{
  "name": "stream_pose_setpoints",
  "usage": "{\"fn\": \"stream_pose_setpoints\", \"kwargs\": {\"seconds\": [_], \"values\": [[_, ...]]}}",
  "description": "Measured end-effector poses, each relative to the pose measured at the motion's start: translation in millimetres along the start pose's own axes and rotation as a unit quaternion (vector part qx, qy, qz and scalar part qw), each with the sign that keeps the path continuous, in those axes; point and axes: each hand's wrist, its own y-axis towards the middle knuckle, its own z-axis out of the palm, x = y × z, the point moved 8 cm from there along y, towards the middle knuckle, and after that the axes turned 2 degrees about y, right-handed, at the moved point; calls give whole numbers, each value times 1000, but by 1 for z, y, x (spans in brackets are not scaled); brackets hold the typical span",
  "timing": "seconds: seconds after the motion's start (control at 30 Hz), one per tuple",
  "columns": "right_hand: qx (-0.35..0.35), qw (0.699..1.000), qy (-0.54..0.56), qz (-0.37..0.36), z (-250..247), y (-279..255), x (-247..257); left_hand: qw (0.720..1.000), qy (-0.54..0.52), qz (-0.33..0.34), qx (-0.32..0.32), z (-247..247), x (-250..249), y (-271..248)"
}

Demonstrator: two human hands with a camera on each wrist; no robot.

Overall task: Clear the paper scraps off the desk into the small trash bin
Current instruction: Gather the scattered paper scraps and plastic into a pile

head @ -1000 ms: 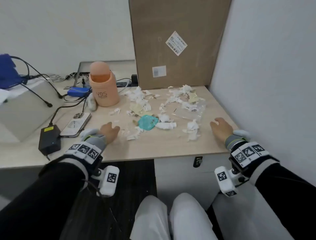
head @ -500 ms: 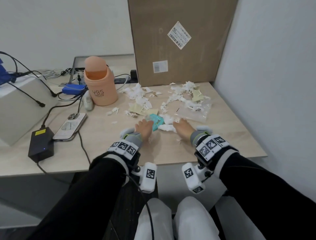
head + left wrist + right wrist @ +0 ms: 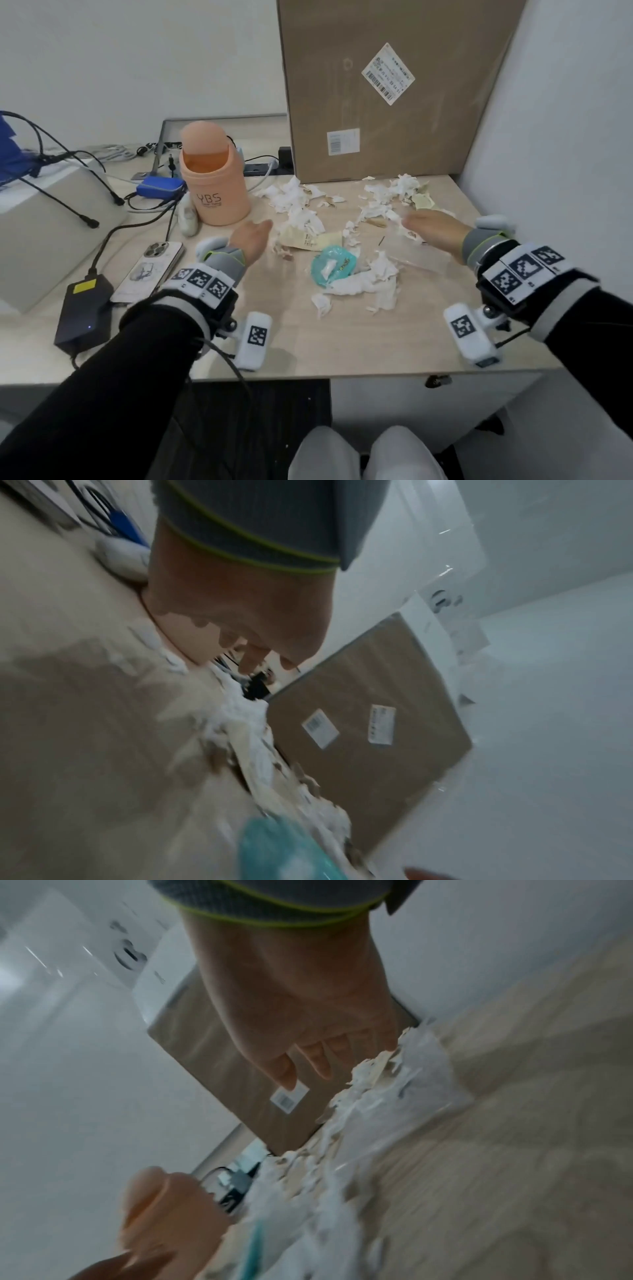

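2 hands were spread over the desk (image 3: 342,342), one at each side of the mess. Dozens of white paper scraps (image 3: 298,205) lay strewn from the back edge, by the foot of the big cardboard box (image 3: 394,96), down toward the middle of the desk, where a larger heap (image 3: 370,281) sat beside a teal wrapper (image 3: 330,265) and a tan slip of paper (image 3: 308,238). The left hand (image 3: 251,238) was open, fingers straight and together, at the left edge of the scraps and just in front of the small trash bin (image 3: 214,192); it held nothing. The right hand (image 3: 435,229) was open as well, fingers loosely extended, at the right side of the litter over a clear plastic bag (image 3: 411,250), and it gripped nothing either. The peach bin stood upright toward the back left of the desk with its domed swing lid tipped open. Left of the bin lay a phone (image 3: 150,267), a black power brick (image 3: 84,308) near the front left edge, a blue pouch (image 3: 159,187) and several cables (image 3: 68,164). Both wrist views were blurred.
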Motion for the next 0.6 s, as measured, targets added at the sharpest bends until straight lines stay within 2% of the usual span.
{"fn": "stream_pose_setpoints", "kwargs": {"seconds": [0.1, 0.23, 0.37, 0.47, 0.6], "values": [[-13, 998, -59, 32, -10, 22, -20, 998, 7, -51, -44, -22, 24, 26], [13, 990, -131, 47, -5, 38, -31, 995, -9, -99, -8, -13, 46, 51], [79, 976, -195, 49, 21, 45, -29, 996, -1, -80, 26, 14, 35, 55], [119, 966, -226, 33, 43, 41, -19, 996, -8, -44, 71, 43, 4, 41], [156, 965, -210, 9, 63, 34, -7, 986, -57, -20, 153, 81, -28, 21]]}}
